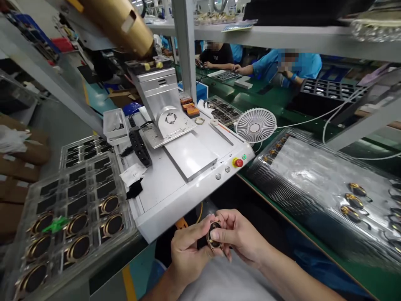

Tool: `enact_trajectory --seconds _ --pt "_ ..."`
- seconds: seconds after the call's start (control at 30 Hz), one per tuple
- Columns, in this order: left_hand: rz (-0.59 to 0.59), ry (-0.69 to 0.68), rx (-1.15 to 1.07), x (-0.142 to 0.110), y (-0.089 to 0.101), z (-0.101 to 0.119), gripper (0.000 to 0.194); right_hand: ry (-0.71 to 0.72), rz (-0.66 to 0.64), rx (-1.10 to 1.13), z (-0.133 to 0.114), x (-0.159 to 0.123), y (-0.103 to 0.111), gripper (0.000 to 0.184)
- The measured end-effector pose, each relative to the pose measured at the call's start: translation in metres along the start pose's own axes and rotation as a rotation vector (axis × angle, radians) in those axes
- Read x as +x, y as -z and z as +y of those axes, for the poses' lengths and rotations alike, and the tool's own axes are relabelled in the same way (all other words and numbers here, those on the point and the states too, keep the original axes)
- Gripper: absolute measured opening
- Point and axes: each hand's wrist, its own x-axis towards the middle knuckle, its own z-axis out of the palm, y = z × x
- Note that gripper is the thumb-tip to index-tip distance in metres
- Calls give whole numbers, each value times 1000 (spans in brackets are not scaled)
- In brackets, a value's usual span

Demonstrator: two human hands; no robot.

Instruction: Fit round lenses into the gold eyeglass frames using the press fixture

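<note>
A round watch case (215, 235) with a dark face and a gold-coloured rim is held low in front of my body. My left hand (189, 246) grips its left side and underside with curled fingers. On the other side, my right hand (239, 234) has its thumb pressed on the dark face and its fingers bent around the upper edge. The fingers hide part of the case. Just beyond my hands stands a white bench machine (175, 200) with a silver tilted fixture (171, 119) and a flat metal plate (194, 156).
At left, a clear tray (125, 234) holds several gold-rimmed watch cases. Clear film packaging with round parts (307, 167) lies at right. A white fan (255, 125), a red stop button (238, 163) and tweezers (221, 133) are near the machine. Co-workers (266, 62) sit across the green bench.
</note>
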Motion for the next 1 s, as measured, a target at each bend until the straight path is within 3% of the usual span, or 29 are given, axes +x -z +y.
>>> enact_trajectory --seconds 0.13,0.27,0.37,0.53,0.63,0.73,1.0 --pt "86 101 -76 -1 -2 -1 60 -14 18 -35 -1 5 -6 54" --pt "177 354 -365 4 -7 0 48 25 55 -130 -8 13 -9 55" --pt "230 458 -552 7 -7 0 41 59 84 -293 -20 19 1 54" --pt "256 582 -663 10 0 7 34 279 414 -439 -62 38 35 60" --pt "205 587 -618 9 4 8 41 372 541 -465 -90 54 48 58" --pt "208 547 -605 6 6 5 55 359 581 -554 -109 72 51 50" --pt "241 466 -439 3 13 10 60 449 579 -642 -121 101 43 40"
